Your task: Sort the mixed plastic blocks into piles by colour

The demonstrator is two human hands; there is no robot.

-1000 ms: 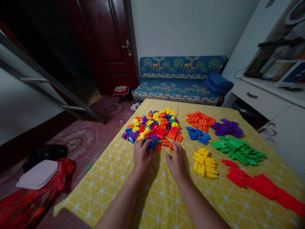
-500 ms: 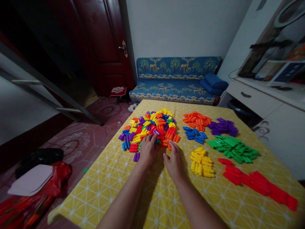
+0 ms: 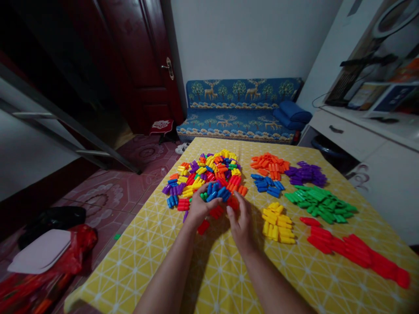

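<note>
My left hand (image 3: 197, 210) is curled around several blue bullet-shaped plastic blocks (image 3: 215, 192), just in front of the mixed pile. Across from it, my right hand (image 3: 241, 220) has its fingers apart beside the blue blocks, and nothing shows in its grip. Red blocks (image 3: 203, 227) lie on the table just below and between my hands. Behind them spreads the mixed pile (image 3: 195, 179) of yellow, purple, orange, red, green and blue blocks. Part of it is hidden by my left hand.
Single-colour heaps lie to the right: orange (image 3: 270, 165), blue (image 3: 266, 185), purple (image 3: 306, 173), green (image 3: 321, 204), yellow (image 3: 278, 223) and red (image 3: 356, 250). A yellow patterned cloth (image 3: 147, 261) covers the table. Beyond stands a blue sofa (image 3: 238, 115); a white cabinet (image 3: 376, 174) is at the right.
My left hand has turned palm inward and now holds blue blocks gathered from the pile. Red blocks now show below it. The right hand has stayed nearly in place.
</note>
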